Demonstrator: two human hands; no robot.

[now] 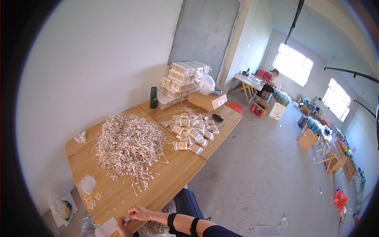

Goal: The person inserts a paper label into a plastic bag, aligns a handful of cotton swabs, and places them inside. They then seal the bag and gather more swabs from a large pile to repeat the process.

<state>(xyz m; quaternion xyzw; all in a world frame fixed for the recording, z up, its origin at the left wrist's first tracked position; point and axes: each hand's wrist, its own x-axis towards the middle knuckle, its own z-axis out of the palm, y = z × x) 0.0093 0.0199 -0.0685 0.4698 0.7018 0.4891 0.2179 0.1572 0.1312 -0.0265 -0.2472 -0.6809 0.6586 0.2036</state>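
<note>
Now my right hand (136,213) pinches a small white swab (127,219) at the table's (173,173) near edge; my left hand (123,228), fingers curled, touches it; the swab heap (128,148) lies beyond.

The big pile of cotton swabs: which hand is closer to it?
Right, narrowly. The right hand sits just below the pile of cotton swabs; the left hand is lower still, at the table's near edge.

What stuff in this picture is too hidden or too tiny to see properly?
- Left hand, head view: partly cut off by the lower edge and covered by the right hand.
- Small white thing in the grip of the fingers: too small to identify.
- Packets on the wooden table: contents too small.
- Person at the far table: tiny, work unclear.
</note>
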